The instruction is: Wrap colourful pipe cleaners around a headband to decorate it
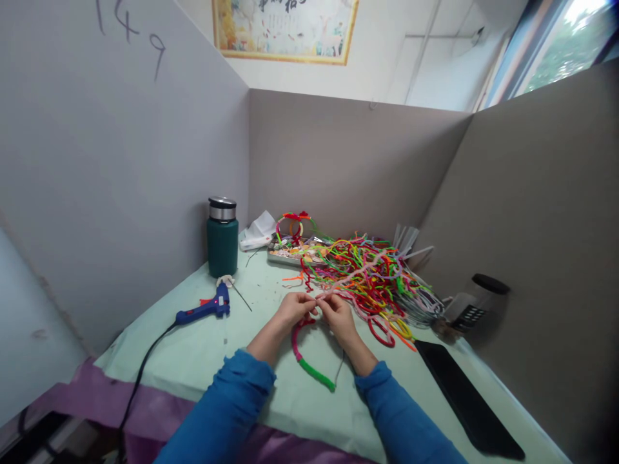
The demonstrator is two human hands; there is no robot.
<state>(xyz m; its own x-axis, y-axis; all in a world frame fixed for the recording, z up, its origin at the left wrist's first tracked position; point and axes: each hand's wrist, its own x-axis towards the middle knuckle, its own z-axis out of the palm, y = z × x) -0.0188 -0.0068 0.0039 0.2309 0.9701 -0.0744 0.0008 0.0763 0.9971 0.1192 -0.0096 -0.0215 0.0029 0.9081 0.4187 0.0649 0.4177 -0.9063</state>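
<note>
Head view: at the centre of the frame, the left hand [294, 309] and right hand [338, 316] meet, fingers narrowed in a pinch on the near end of a pale pink fuzzy stem [355, 277], which runs toward the upper right over a tangled multicoloured pile [374, 274]. Just below the hands, at lower centre, a curved band [314, 372] wrapped in red, pink and green lies over the bench [178, 367]; whether the fingers also touch it, I cannot tell. Left of centre, a blue glue gun [203, 312] lies near a dark green bottle [222, 248]. Behind the hands sits a metal tray [285, 260]. At lower right are a black strip [467, 393] and a tilted clear jar [464, 316].
</note>
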